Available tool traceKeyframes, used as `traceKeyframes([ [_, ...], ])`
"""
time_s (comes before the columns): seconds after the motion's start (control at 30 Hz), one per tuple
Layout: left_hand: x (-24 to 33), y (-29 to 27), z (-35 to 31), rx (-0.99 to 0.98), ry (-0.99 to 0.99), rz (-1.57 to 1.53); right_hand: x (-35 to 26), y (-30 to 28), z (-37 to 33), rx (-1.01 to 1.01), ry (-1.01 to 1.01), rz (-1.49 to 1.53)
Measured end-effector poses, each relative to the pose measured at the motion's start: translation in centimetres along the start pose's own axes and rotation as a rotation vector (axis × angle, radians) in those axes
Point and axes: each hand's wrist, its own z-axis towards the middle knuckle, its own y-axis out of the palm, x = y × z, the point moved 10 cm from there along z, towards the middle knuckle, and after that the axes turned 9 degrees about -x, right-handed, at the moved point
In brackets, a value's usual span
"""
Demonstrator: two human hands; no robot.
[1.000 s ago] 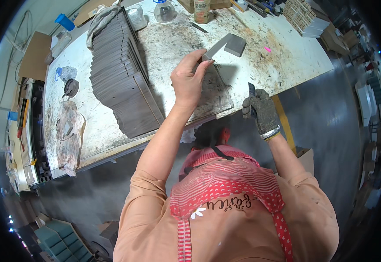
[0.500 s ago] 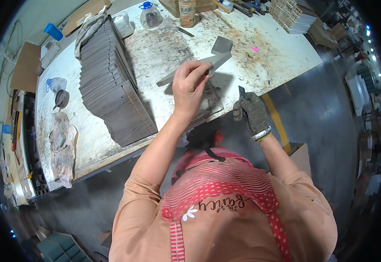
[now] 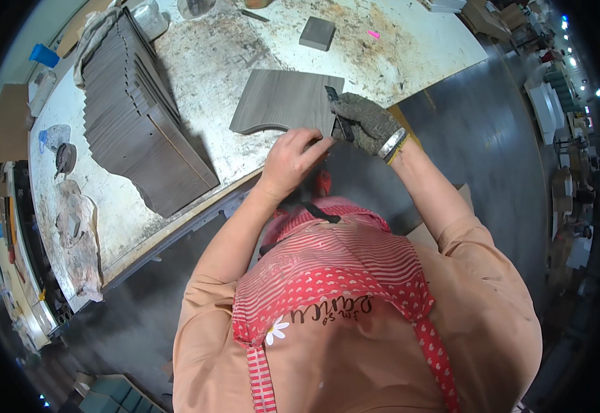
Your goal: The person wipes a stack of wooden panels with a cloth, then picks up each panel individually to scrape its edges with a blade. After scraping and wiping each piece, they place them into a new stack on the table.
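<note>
A grey wood-grain panel with a curved cutout in its near edge is broad face up over the table's front part. My bare left hand is closed on the panel's near edge, beside the right corner. In a dark work glove, my right hand is closed around a slim black tool that looks like a utility knife. The tool is at the panel's right edge; whether its blade touches is hidden. Behind the panel, a small grey square block lies on the table.
A long stack of similar panels stands to the left, a grey cloth at its far end. The stained white table also bears a pink piece, a tape roll and a crumpled sheet.
The panel, seen nearly edge-on before, has turned its broad face up. My right hand has moved left, bringing the black tool to the panel's edge. The whole view has shifted.
</note>
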Motion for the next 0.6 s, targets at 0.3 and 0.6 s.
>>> traceKeyframes([
  [0.3, -10.1, 2.2, -0.6, -0.227, -0.345, 0.217, -3.6, 3.0, 0.9, 0.029, 0.020, -1.317],
  [0.6, -6.6, 3.7, -1.6, -0.380, -0.320, 0.187, 0.0, 5.5, -3.1, 0.097, -0.363, -1.737],
])
